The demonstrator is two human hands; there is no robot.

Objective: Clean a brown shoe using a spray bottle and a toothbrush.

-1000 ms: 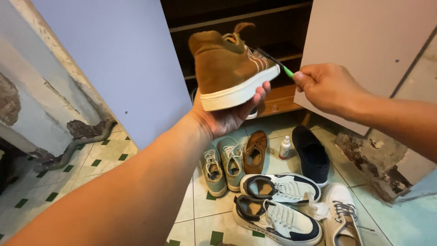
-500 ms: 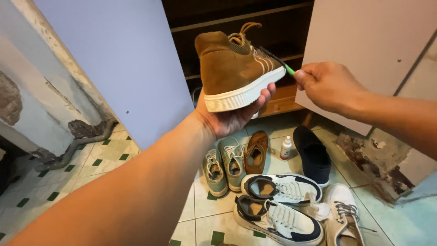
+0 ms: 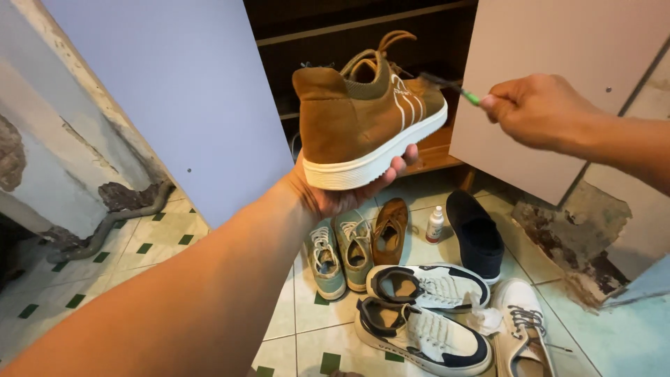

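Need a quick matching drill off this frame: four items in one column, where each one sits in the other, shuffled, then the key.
Items:
1. brown suede shoe
2. green-handled brush
3. small white bottle
4. white and navy sneakers

Places:
A. upright on the floor tiles beside a dark slip-on
B. resting on the left hand
C. side by side on the floor, nearest the camera
D. pinched in the right hand, bristles at the shoe's toe

Pairs: 1-B, 2-D, 3-A, 4-C
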